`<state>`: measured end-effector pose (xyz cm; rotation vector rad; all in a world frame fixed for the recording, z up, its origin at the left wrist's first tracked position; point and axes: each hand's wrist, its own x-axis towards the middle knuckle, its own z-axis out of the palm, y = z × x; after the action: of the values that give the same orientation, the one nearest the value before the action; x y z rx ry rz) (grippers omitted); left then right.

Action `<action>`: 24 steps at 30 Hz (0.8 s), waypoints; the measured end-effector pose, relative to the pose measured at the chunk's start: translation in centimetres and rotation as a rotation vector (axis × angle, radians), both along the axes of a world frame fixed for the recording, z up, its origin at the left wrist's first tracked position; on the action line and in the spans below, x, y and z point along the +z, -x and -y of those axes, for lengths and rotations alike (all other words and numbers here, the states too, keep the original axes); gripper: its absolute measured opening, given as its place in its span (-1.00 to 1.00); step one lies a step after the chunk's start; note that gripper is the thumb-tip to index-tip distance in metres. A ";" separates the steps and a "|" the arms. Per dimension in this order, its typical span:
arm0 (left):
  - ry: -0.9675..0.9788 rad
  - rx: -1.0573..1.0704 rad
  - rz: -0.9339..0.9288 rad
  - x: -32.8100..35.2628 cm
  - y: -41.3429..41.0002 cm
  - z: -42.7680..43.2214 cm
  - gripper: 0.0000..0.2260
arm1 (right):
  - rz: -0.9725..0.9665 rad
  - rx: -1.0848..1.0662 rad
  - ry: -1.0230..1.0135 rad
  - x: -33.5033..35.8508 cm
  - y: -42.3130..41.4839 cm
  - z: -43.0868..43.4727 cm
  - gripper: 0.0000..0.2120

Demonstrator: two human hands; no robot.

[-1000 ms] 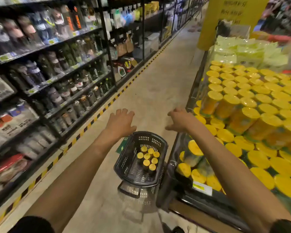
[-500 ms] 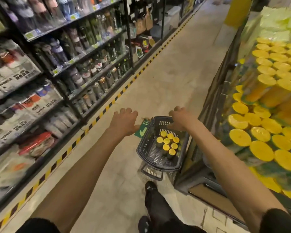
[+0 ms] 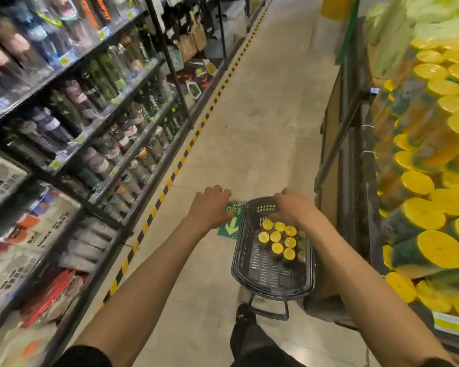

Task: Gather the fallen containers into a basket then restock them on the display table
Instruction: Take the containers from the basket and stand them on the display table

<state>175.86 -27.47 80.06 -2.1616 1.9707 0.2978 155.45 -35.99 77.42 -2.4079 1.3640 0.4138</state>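
A dark plastic basket (image 3: 265,271) stands on the floor beside the display table (image 3: 337,160). Several containers with yellow lids (image 3: 277,238) stand upright in its far half. My right hand (image 3: 293,206) hangs over the basket's far end, fingers curled down just above the containers, with nothing visibly in it. My left hand (image 3: 210,207) hovers left of the basket with fingers apart, over a green floor sticker (image 3: 231,221). The display table on the right carries stacked yellow-lidded containers (image 3: 432,170).
Dark shelving (image 3: 96,133) full of bottles and bags lines the left side, bordered by yellow-black floor tape (image 3: 186,152). The aisle floor (image 3: 263,109) runs ahead between shelving and table. My shoe and dark trouser leg (image 3: 245,329) are just behind the basket's lowered handle (image 3: 269,309).
Both hands have dropped toward the basket; the right one moved from its far rim to just above the containers. My view has tilted down and come closer to the basket.
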 end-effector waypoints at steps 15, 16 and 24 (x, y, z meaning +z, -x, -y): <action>-0.122 -0.318 -0.326 -9.2 -0.4 13.6 -0.61 | -0.009 -0.479 -0.201 -6.9 3.0 4.0 -0.41; -0.141 -0.360 -0.337 -10.3 -0.3 14.4 -0.61 | -0.011 -0.517 -0.200 -7.9 3.2 3.8 -0.42; -0.299 -0.570 -0.445 -21.0 0.7 19.0 -0.60 | 0.057 -0.872 -0.337 -17.1 2.0 2.1 -0.55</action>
<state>175.11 -46.47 59.04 -1.3570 2.4687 0.9584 153.41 -38.12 60.34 -1.3658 1.9460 0.2906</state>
